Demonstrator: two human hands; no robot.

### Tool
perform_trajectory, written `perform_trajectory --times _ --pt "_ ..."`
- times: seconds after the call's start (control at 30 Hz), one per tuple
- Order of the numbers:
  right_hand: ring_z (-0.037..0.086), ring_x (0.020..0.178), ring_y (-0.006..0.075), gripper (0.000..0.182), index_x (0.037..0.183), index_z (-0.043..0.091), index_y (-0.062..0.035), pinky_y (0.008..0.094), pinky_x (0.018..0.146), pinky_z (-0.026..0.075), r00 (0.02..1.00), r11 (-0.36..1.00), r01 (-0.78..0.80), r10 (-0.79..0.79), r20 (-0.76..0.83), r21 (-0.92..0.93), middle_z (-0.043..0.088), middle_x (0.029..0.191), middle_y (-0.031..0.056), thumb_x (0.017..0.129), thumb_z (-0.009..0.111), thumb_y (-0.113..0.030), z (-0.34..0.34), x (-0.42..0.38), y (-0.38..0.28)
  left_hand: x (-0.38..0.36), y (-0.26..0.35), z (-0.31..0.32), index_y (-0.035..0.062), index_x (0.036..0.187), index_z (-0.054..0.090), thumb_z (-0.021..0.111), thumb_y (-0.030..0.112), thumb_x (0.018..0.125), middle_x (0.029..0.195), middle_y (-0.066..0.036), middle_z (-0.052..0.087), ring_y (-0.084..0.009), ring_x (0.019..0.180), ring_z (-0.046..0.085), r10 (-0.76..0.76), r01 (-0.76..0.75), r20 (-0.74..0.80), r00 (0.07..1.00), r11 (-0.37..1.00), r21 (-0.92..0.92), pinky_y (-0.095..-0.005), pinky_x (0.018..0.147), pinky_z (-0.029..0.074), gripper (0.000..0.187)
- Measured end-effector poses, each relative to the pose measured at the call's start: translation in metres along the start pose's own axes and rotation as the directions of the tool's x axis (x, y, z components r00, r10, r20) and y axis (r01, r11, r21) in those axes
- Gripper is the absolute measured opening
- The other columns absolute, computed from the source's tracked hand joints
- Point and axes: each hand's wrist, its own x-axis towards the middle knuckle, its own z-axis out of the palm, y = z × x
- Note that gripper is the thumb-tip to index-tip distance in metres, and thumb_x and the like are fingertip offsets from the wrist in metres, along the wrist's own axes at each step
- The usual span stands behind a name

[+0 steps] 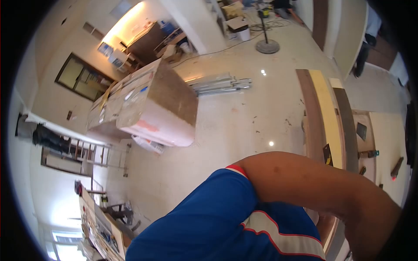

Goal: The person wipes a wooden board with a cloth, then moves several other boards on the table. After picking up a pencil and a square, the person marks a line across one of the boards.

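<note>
Neither of my hands shows in the head view. A bare bent arm [305, 178] comes out of blue clothing [196, 217] with red and white trim. It reaches right, bends near the right side and runs down out of the frame, so the hand is hidden. Beside the arm lie long boards, one brown [313, 113], one pale yellow [324, 104] and one dark [345, 117]. A small black and yellow item [327, 154] rests on them, close above the arm.
At right lie a dark flat plate [361, 130] and a teal-ended tool [369, 154]. A large covered block [170, 104] stands left of metal lengths [222, 85]. A round-based stand [267, 46], cables [270, 24] and another person [285, 6] are farther back. A cluttered bench [104, 230] stands lower left.
</note>
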Motion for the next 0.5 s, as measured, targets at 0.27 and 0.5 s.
perform_trajectory --times 0.27,0.5 --pt "0.066 0.084 0.0182 0.043 0.131 0.060 0.0057 0.0316 0.079 0.055 0.972 0.996 0.076 -0.082 -0.220 -0.039 0.068 0.097 0.0090 0.092 0.066 -0.011 -0.032 -0.008 -0.017 -0.125 -0.077 0.012 0.0050 0.123 0.071 0.067 0.011 0.085 0.081 -0.010 0.065 -0.0164 0.069 0.059 -0.249 0.118 -0.142 0.958 0.795 -0.595 -0.0316 0.066 0.048 0.038" --pt "0.065 0.074 0.0180 0.037 0.121 0.062 0.0099 0.0349 0.072 0.055 0.876 0.996 0.052 -0.009 -0.483 0.075 0.067 0.083 0.0082 0.091 0.067 -0.011 -0.061 -0.008 -0.021 -0.302 -0.152 0.034 -0.0057 0.108 0.068 0.062 0.000 0.085 0.080 -0.009 0.062 -0.0156 0.063 0.055 -0.897 -0.131 -0.366 0.249 0.343 -0.930 -0.0401 0.069 0.057 0.025"
